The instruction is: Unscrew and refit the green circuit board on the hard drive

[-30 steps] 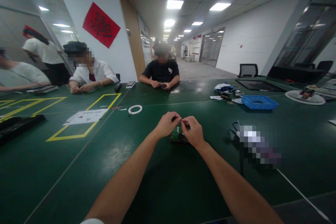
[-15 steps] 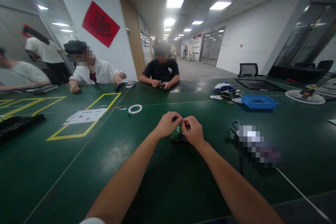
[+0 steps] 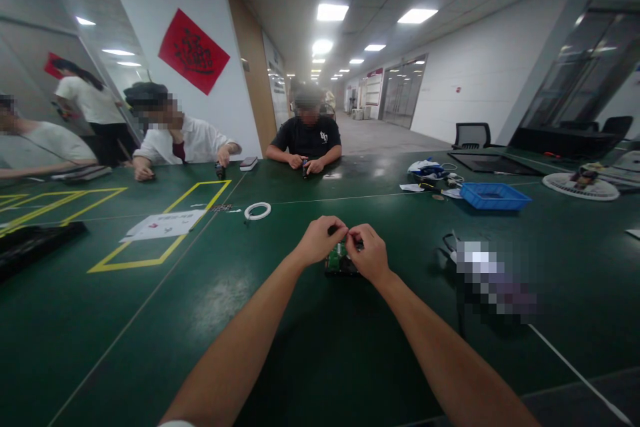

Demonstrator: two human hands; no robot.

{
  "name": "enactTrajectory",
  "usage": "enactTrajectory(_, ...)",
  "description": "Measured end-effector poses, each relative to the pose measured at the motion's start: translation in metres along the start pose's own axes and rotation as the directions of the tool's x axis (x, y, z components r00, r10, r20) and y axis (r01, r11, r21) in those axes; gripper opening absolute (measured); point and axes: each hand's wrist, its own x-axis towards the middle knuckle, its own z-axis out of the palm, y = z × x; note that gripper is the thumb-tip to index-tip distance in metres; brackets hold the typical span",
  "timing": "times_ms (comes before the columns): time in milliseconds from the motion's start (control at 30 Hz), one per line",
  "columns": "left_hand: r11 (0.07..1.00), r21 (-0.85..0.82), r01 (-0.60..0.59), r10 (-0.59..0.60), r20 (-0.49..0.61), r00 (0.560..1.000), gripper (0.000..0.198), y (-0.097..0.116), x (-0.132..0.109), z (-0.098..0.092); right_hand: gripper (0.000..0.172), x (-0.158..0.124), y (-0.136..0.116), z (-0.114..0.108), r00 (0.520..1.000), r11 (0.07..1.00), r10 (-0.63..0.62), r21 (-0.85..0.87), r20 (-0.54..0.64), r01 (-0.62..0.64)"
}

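Observation:
My left hand [image 3: 323,238] and my right hand [image 3: 369,250] meet fingertip to fingertip in the middle of the view. Both are closed in a pinch, and whatever sits between the fingertips is too small to make out. Just below them on the green table [image 3: 280,347] lies a green circuit board [image 3: 336,260] in a dark frame or housing. My right hand hides part of it.
A white ring [image 3: 257,211] and a paper sheet [image 3: 163,224] lie to the left. On the right are a blurred-out object [image 3: 493,273], a blue tray [image 3: 495,197] and a round white part [image 3: 580,187]. Several people sit across the table; one person [image 3: 306,137] faces me.
My hands stay pinched together over the board, almost unmoved. Across the table, the person in black has shifted the small dark object in their hands. The view has tilted very slightly.

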Motion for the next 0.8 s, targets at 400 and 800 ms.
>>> enactTrajectory(400,0.999,-0.005,0.04,-0.04,0.03,0.999,0.014,0.0012,0.0,-0.0005,0.01,-0.0002,0.0034,0.0049,0.99,0.996,-0.086,0.03,-0.109,0.09)
enactTrajectory(800,0.999,-0.042,0.029,-0.028,0.025,0.999,0.016,0.0023,-0.0001,-0.0024,0.007,-0.0002,0.0017,0.0036,0.983,0.991,-0.118,0.045,-0.139,0.126)
